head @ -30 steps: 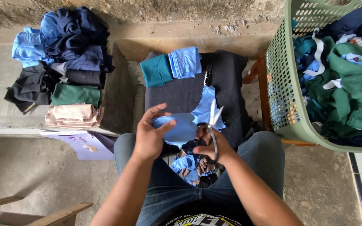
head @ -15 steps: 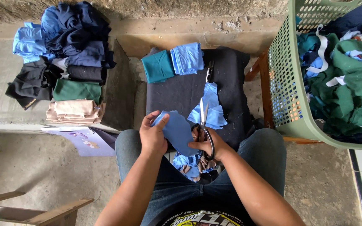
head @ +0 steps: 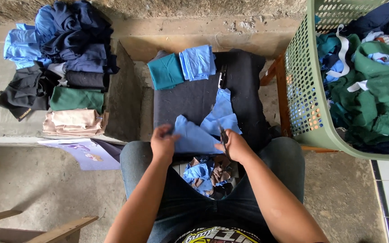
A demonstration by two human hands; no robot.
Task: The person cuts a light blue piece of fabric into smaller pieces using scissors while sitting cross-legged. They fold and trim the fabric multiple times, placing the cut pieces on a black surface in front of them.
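From the head camera I see my left hand (head: 164, 143) pinching light blue cloth (head: 194, 137) on the dark board (head: 190, 96), my right hand (head: 236, 146) closed around scissors (head: 223, 133); right of the board, a green basket (head: 303, 90) holds green clothes (head: 374, 94).

Light: soft, even daylight is filling the frame.
Shadows: staying faint.
Focus: sharp; corners are bending slightly.

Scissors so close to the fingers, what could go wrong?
The left hand pinches the light blue cloth right beside the scissors held in the right hand, so a finger might get nipped. The loose cloth could also slip and the cut go crooked. Scraps piled between the knees may spill onto the floor.
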